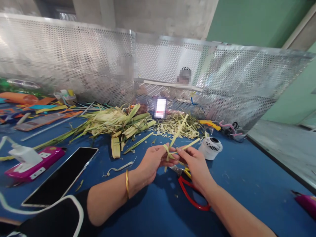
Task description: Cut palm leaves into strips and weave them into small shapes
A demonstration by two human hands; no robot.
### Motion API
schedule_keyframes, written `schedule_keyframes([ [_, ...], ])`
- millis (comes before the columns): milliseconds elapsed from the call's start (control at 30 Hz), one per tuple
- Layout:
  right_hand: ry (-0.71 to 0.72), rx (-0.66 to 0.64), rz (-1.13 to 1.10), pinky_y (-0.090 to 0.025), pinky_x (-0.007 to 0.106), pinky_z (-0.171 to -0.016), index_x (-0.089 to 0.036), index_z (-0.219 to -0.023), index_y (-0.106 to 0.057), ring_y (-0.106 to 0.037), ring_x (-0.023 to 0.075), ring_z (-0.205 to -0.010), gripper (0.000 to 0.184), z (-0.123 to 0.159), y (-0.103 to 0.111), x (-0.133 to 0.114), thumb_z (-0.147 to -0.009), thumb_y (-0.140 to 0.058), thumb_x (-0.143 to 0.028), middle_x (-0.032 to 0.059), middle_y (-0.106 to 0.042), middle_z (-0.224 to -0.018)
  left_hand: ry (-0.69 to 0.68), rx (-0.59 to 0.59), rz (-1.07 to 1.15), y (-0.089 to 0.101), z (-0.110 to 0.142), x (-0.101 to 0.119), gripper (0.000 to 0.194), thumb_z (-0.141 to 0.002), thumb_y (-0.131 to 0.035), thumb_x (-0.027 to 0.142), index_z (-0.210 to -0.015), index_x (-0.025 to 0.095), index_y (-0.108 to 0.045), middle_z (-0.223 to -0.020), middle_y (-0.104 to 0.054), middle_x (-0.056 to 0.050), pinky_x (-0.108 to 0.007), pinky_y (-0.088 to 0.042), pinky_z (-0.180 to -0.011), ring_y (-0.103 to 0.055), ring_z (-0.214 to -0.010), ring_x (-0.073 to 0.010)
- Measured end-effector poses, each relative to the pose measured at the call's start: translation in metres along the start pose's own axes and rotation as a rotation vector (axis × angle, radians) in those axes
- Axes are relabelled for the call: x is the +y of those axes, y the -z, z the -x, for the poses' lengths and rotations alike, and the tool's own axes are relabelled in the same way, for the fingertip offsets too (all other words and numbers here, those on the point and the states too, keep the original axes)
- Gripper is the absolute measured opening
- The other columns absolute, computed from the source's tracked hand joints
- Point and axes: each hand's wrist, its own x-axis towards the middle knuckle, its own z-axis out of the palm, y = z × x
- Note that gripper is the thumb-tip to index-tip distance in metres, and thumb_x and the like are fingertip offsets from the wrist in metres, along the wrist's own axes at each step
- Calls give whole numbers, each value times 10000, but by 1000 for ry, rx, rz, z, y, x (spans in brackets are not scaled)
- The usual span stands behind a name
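Several pale green leaf strips (178,132), crossed and folded over one another, are held up between my two hands above the blue table. My left hand (154,161), with a gold bangle at the wrist, pinches the folded crossing. Thumb and fingers of my right hand (192,161) close on a strip that points up to the right. Below my right hand lie red-handled scissors (189,196), their blades partly hidden. A spool of white thread (210,148) stands just to the right of that hand.
Behind my hands lie a heap of leaf stalks (111,123) and a pile of shredded trimmings (180,126). To the left are a black tablet (63,174) and a magenta power strip (37,164). A yellow-handled tool (209,124) lies before the perforated metal screen (103,62).
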Motion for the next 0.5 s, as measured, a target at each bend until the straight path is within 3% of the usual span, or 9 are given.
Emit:
schedule_keyframes([
  [133, -258, -153, -218, -494, 279, -558, -145, -670, -600, -585, 129, -486, 260, -2, 4, -8, -619, -773, -332, -6, -621, -553, 40, -52, 53, 1, -1, 2, 267, -867, -532, 349, -855, 114, -659, -704, -695, -75, -215, -515, -576, -638, -557, -122],
  [267, -387, -271, -296, -483, 232, -512, -135, -668, -601, -575, 102, -462, 157, -8, 8, -10, -666, -720, -238, -19, -600, -539, 103, -112, 127, 0, 0, 6, 278, -898, -470, 307, -813, 116, -654, -697, -688, -67, -202, -515, -571, -628, -563, -108],
  [400, -361, -259, -185, -422, 202, -422, -139, -657, -585, -510, 78, -393, 163, -9, 7, -10, -718, -671, -263, -43, -551, -492, 168, -140, 119, 1, -1, 9, 288, -896, -463, 295, -779, 109, -649, -740, -699, -89, -184, -502, -528, -617, -554, -102],
  [500, -186, -276, 127, -400, 211, -396, -164, -639, -548, -498, 86, -354, 245, -7, 8, -13, -784, -604, -354, -61, -520, -467, 179, -70, 99, 5, -5, 11, 259, -890, -462, 258, -796, 111, -654, -735, -697, -84, -170, -492, -503, -615, -557, -98],
])
